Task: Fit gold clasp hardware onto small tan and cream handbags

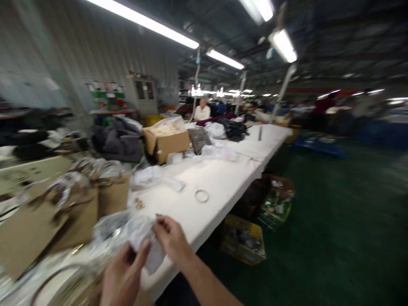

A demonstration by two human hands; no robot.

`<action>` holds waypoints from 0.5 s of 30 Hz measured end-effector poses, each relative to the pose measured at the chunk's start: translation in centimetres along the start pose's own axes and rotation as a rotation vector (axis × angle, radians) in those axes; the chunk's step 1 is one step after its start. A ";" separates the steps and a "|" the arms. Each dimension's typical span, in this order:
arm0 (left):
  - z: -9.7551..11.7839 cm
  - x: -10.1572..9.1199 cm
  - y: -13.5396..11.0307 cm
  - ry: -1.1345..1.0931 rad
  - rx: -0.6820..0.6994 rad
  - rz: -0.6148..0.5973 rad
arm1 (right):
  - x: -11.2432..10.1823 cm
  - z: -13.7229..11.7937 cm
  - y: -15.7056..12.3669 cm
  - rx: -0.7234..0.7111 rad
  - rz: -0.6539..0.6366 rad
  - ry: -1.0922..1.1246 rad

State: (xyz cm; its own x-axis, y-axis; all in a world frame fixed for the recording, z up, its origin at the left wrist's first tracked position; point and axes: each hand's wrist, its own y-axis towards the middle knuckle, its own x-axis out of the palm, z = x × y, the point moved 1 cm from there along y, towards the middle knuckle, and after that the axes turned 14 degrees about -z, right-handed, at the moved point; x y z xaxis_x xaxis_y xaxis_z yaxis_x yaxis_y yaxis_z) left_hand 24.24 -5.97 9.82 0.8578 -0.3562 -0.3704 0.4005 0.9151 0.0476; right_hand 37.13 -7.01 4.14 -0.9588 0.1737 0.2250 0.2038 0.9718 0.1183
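"What do we have in our left hand (126,274)?"

"A bunched white cloth (137,231). Our thumb is pressed along its near side and our fingers are curled in behind it, so that hand is closed on it. Part of the cloth hangs down between our two hands, over the near edge of the white-covered table (219,180)."

"And our right hand (174,240)?"

"Its thumb and fingers are drawn nearly together at the cloth's upper edge, with a small dark piece (158,215) showing at the fingertips. The view is too blurred for us to say whether they grip that piece or the cloth."

"What lies about our hands?"

"Just beyond the cloth we see a few small gold-coloured pieces (139,203). Past our right hand, a thin pale ring (201,196) lies flat and apart from everything. Just left of the cloth is a clear plastic bag (110,225), and farther left of our left hand are brown cardboard sheets (84,225)."

"Farther out from us?"

"Well beyond both hands, an open cardboard box (170,144) stands on the table. Below and to the right of our right hand, a yellow box (256,248) sits on the green floor (325,229)."
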 end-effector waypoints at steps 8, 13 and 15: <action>-2.4 -1.9 0.9 -0.024 0.046 -0.155 | 0.5 -0.7 -1.2 0.026 -0.175 0.110; -3.5 -2.4 0.8 -0.104 0.005 -0.189 | 1.2 0.7 -1.0 0.080 -0.117 0.197; -4.1 -2.7 0.9 -0.140 -0.019 -0.164 | 1.3 1.1 -0.6 0.094 -0.107 0.319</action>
State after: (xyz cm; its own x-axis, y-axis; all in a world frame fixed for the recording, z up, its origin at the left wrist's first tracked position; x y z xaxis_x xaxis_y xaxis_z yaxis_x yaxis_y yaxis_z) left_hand 20.94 -3.42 7.06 0.8185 -0.5221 -0.2397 0.5334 0.8456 -0.0206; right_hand 35.51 -7.22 3.25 -0.8605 0.0256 0.5087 0.0716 0.9949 0.0710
